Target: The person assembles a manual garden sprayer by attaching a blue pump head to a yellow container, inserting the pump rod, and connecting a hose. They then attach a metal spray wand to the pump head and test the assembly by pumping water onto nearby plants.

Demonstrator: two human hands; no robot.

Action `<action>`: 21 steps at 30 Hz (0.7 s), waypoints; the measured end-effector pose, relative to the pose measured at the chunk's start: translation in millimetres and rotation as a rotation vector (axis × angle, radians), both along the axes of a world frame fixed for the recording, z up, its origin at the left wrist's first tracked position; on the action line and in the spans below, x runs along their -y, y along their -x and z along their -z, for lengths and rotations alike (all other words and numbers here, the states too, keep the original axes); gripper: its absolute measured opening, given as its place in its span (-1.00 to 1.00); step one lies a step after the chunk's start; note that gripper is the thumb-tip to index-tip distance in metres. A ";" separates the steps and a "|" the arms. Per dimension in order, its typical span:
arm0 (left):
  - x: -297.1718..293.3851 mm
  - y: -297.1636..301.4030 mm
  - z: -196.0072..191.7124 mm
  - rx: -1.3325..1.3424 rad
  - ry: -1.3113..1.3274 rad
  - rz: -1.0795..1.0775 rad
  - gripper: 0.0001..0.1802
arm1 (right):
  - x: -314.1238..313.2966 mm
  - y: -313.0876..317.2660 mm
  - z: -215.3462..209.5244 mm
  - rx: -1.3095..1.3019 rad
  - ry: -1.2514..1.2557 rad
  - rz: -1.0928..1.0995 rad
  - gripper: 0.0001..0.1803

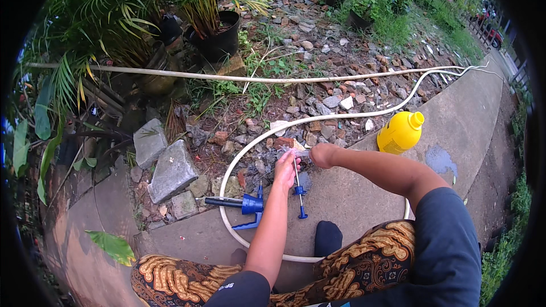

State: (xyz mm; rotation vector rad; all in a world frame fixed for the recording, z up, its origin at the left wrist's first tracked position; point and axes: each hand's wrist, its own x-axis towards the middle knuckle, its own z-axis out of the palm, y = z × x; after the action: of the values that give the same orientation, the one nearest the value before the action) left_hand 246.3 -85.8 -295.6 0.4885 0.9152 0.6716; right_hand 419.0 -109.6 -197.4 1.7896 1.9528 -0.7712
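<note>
Far left, palm fronds (pixel 85 28) and a black plant pot (pixel 219 37) are seen at the edge of a rubble bed, with two grey stone blocks (pixel 170 170) lying just below them. Next along, a blue sprayer pump head (pixel 247 204) is found lying on the concrete path (pixel 364 204), its dark nozzle pointing left (a pale hose (pixel 227 176) loops right around it). Now the left hand (pixel 286 170) is reached: it is closed, fingers pinched around the upper part of a thin clear tube (pixel 297 179), which is held roughly upright with its blue end fitting (pixel 302 213) down on the concrete, just beside the pump head. The tube's top is met by the right hand (pixel 323 155), curled into a loose fist right against the left; whether anything is actually gripped inside it cannot be told from this angle. A dark-socked foot (pixel 328 237) is planted below the hands, between patterned trouser legs. Further right, a yellow sprayer bottle (pixel 400 132) is standing upright on the path, well apart from both hands, with a damp patch (pixel 441 162) beside it.
</note>
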 end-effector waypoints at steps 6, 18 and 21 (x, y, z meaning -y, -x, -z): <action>-1.4 0.4 7.1 -0.009 -0.063 0.031 -0.68 | 1.6 0.7 1.1 -0.023 -0.014 0.031 -0.70; 2.0 -2.1 -5.5 -0.014 -0.051 0.008 -0.75 | 3.4 1.7 6.3 -0.012 0.003 -0.045 -0.70; 0.8 -0.1 -3.7 0.004 -0.014 -0.051 -0.74 | 4.0 3.7 8.3 -0.027 0.013 -0.151 -0.67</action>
State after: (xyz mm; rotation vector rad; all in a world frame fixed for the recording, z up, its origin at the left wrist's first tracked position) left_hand 246.3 -86.6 -291.9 0.4774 0.9222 0.7259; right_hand 415.3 -113.6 -205.7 1.6101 2.0673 -0.7598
